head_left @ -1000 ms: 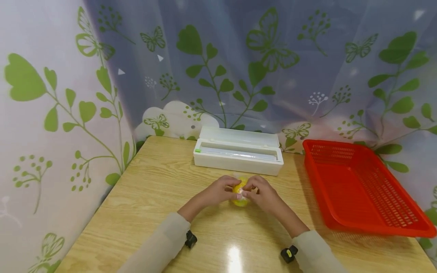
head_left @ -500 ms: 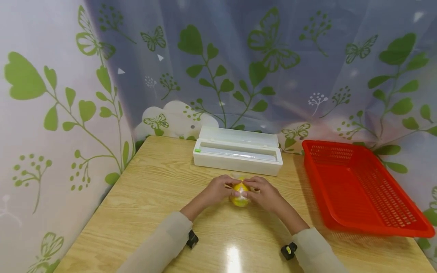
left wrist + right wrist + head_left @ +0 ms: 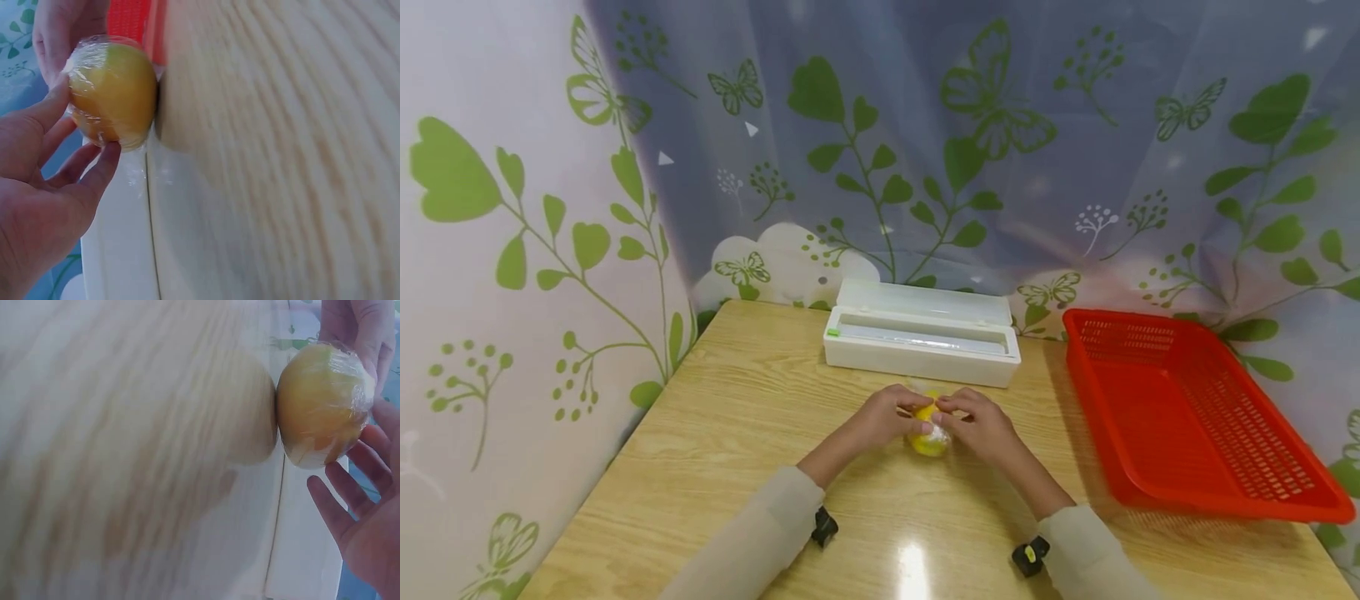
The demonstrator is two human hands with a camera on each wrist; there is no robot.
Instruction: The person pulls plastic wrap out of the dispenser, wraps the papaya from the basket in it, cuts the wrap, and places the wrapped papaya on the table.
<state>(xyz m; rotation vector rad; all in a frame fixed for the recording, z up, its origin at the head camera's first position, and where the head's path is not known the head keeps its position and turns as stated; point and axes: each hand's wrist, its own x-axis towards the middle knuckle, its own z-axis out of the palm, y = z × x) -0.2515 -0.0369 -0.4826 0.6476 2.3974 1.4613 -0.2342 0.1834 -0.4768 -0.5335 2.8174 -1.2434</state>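
Note:
On the table a yellow-orange round fruit (image 3: 929, 446), wrapped in clear cling film, sits between both hands. My left hand (image 3: 882, 418) holds its left side, with thumb on top and fingertips at the far side; in the left wrist view the fingers (image 3: 103, 165) curl against the film. From the right, my right hand (image 3: 976, 423) holds the fruit likewise, its thumb pressing the bunched film on top. The right wrist view has the wrapped fruit (image 3: 315, 406) resting on the wood, with that hand's outer fingers (image 3: 328, 503) spread off it.
Just behind the fruit stands a white cling film box (image 3: 917, 360), its lid (image 3: 925, 302) raised and a green slider (image 3: 832, 332) at its left end. A red plastic basket (image 3: 1180, 425) takes up the table's right side. A patterned curtain backs the table (image 3: 730, 400).
The thumbs have shifted over the top of the fruit, and the shiny film patch now shows further to the right. Both hands stay around the fruit in nearly the same place.

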